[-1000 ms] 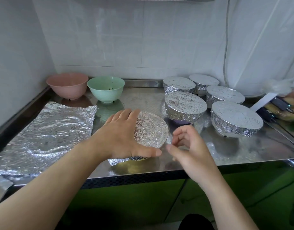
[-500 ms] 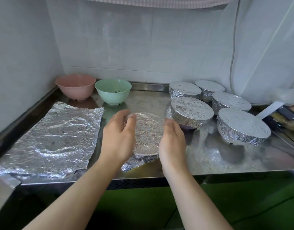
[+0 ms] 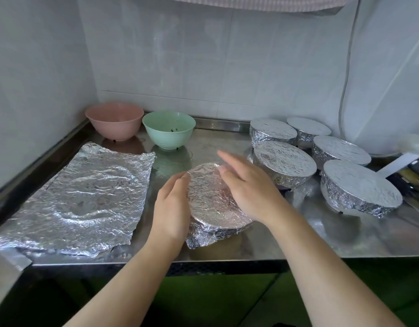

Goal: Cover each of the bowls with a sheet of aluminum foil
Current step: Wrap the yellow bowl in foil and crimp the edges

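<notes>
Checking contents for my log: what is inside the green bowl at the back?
The green bowl stands uncovered; a few small dark specks lie on its inner wall. What they are is too small to tell, and its near wall hides the bottom.

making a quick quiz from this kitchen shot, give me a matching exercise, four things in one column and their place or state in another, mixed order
Things:
1. pink bowl
2. green bowl
3. loose foil sheet
4. foil-covered bowl between the hands

Place or state:
A. lying flat on the counter's left side
B. uncovered, in the back left corner
C. wrapped, with a hand at each side
D. uncovered, just right of the pink bowl

Pairs: 1-B, 2-D, 3-A, 4-C
</notes>
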{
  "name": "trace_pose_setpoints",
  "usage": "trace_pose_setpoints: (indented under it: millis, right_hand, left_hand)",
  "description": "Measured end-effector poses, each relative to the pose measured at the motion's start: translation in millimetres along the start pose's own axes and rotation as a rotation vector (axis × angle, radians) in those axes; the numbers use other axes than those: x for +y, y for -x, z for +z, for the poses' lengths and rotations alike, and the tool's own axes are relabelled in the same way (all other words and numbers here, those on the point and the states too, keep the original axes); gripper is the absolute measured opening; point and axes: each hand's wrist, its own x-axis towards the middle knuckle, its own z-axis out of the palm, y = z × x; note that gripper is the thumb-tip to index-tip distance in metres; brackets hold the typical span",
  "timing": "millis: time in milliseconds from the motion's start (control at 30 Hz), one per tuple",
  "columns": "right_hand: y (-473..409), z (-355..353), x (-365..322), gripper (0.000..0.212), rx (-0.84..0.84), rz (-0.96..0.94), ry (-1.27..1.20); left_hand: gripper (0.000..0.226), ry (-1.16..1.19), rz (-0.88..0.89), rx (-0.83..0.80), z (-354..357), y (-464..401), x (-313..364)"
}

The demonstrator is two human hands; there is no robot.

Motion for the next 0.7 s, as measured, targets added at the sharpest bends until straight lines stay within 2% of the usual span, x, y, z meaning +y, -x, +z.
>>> trace_pose_setpoints:
  millis: [133, 267, 367, 500, 567, 633, 700]
  right_hand:
    - [-11, -2, 3, 0.053, -0.107, -0.012, 0.091]
    - [-14, -2, 1, 0.051, -0.127, 0.006, 0.088]
    - [-14, 2, 2, 0.054, -0.129, 0.017, 0.113]
    - [-14, 3, 2, 0.058, -0.130, 0.011, 0.140]
    - [-13, 3, 2, 0.059, -0.131, 0.012, 0.144]
    - [-13, 3, 2, 0.061, -0.136, 0.008, 0.163]
    - [-13, 3, 1, 0.061, -0.137, 0.007, 0.177]
  left_hand:
    - [0.039, -0.025, 0.007, -0.027, 0, -2, -3]
    - [0.057, -0.103, 0.005, 0.001, -1, 0, -4]
    - [0.057, -0.240, 0.121, -0.050, -7, 14, -1]
    - [0.111, -0.407, 0.226, -0.286, -25, 34, -10]
    - [0.134, -0.563, 0.232, -0.345, -37, 36, -13]
    - [0.135, -0.780, 0.246, -0.358, -45, 40, -12]
    - [0.116, -0.935, 0.323, -0.306, -50, 45, -11]
